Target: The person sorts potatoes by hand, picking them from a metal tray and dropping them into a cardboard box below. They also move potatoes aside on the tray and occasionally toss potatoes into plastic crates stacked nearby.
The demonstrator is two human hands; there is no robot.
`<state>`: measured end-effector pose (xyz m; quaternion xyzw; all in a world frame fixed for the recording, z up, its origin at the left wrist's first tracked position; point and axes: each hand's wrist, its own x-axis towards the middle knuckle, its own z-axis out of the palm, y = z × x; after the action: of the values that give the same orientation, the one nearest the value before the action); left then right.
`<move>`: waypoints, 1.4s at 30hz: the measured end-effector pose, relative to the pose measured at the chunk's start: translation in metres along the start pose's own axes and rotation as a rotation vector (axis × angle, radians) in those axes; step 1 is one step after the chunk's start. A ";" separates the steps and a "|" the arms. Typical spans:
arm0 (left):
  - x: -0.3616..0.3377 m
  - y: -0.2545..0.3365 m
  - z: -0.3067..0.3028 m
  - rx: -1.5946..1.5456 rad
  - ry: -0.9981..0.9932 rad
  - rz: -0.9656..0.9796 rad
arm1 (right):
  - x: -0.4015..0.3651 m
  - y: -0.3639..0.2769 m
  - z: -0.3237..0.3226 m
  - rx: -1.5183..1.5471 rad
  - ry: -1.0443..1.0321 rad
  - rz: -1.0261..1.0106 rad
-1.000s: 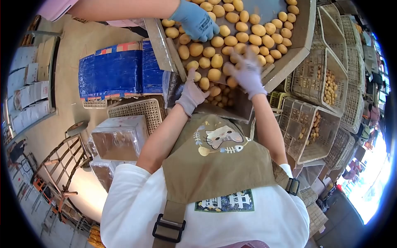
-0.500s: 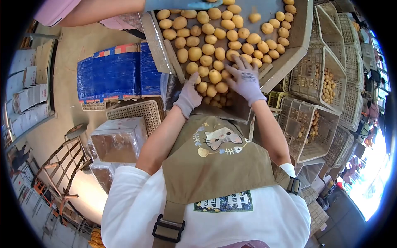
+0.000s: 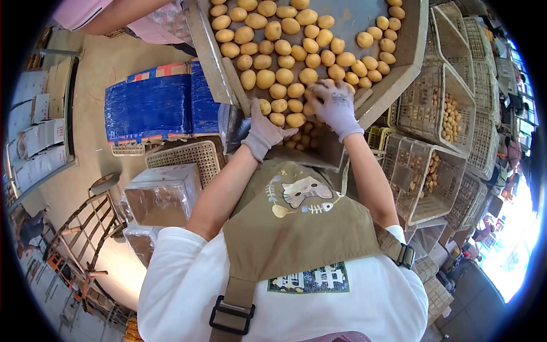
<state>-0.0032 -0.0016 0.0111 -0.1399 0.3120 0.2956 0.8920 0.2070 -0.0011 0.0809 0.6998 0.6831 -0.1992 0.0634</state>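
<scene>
Two hands in pale lavender gloves work among potatoes [image 3: 265, 77] at the near mouth of a broad, grey-bottomed tray [image 3: 393, 94]. The blue-gloved hand that reached over the tray's far end moments ago is gone from sight, leaving only a co-worker's bare forearm [image 3: 122, 14] and pink sleeve [image 3: 82, 11] beyond its far left corner; the sorting at the mouth, it seems, now falls to this one pair. The right hand [image 3: 333, 105], spread flat a moment earlier, has curled over the potatoes by the tray's right edge; whether it clutches one cannot be told from here. The left hand [image 3: 264, 131] is unclenched at the tray's left edge, fingers stretched beside the potatoes, thumb pointing inward, nothing visibly gripped.

The potatoes, smooth, yellow and rounded to oval, lie mostly in one layer across the tray, with more heaped in a box [image 3: 322, 149] just below its mouth. A worn strip [image 3: 236, 85] lines the tray's left side. Left of the tray sits a carton [image 3: 149, 107] in shiny, wrinkled blue wrapping; right of it stand latticed plastic crates [image 3: 419, 111], some with potatoes inside.
</scene>
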 end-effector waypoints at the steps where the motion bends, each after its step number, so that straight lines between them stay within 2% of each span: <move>1: -0.001 -0.001 0.004 0.016 0.025 0.005 | 0.009 -0.001 -0.006 0.095 0.119 -0.021; 3: 0.001 -0.004 0.008 0.029 0.038 0.008 | 0.034 -0.011 -0.012 0.291 0.356 -0.061; 6: 0.006 -0.010 0.006 0.022 0.041 -0.003 | 0.083 -0.030 -0.009 0.079 0.318 -0.098; 7: 0.006 -0.011 0.010 0.011 0.066 -0.002 | 0.091 -0.037 -0.006 -0.055 0.217 -0.021; 9: 0.005 -0.007 0.012 -0.009 0.073 -0.006 | 0.102 -0.044 -0.016 -0.136 0.117 0.060; 11: 0.003 -0.004 0.004 -0.037 0.042 -0.012 | 0.087 -0.044 -0.033 0.037 0.178 0.029; 13: 0.008 -0.001 -0.007 -0.046 0.004 -0.001 | 0.075 -0.028 -0.015 0.594 0.430 -0.066; 15: 0.000 -0.004 0.005 -0.053 0.024 0.014 | 0.057 -0.019 -0.013 1.366 0.317 0.129; 19: 0.007 -0.010 0.007 0.014 0.059 0.010 | 0.038 -0.021 -0.001 1.235 0.331 0.053; 21: 0.019 -0.010 -0.007 0.001 0.025 -0.028 | 0.030 -0.034 -0.010 0.835 0.328 0.054; 22: 0.022 -0.010 -0.009 -0.007 0.007 -0.046 | 0.035 -0.041 -0.004 0.847 0.328 0.005; 25: 0.020 -0.012 -0.006 0.016 -0.025 -0.048 | 0.043 -0.062 0.006 0.511 0.364 -0.140; 28: 0.015 -0.012 -0.004 0.041 0.008 -0.022 | 0.052 -0.091 0.000 0.150 0.174 -0.061; 31: 0.007 -0.005 0.003 -0.010 0.030 -0.032 | 0.058 -0.089 -0.003 0.655 0.293 -0.033; 32: 0.004 -0.004 0.007 -0.035 0.042 -0.038 | 0.048 -0.081 -0.007 0.918 0.220 -0.043; 35: 0.002 0.000 -0.002 -0.082 -0.106 -0.059 | 0.009 -0.049 -0.020 1.563 0.118 0.146; 37: -0.006 0.000 0.009 -0.048 -0.062 -0.028 | -0.034 -0.008 -0.033 1.843 0.344 0.079; 38: 0.001 -0.002 0.000 -0.015 -0.028 0.018 | -0.058 0.041 -0.017 1.887 0.554 0.090; 39: 0.009 -0.005 -0.010 0.021 0.006 0.061 | -0.092 0.091 -0.013 1.935 0.798 0.119; 40: 0.011 -0.004 -0.013 -0.016 -0.015 0.043 | -0.114 0.114 -0.024 1.939 1.211 0.227; 42: 0.001 -0.003 0.002 -0.061 0.000 -0.027 | -0.173 0.198 -0.014 1.992 1.596 0.220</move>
<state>0.0004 -0.0031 0.0118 -0.1712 0.3012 0.2929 0.8912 0.4066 -0.1684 0.1210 0.4224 0.0273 -0.1429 -0.8947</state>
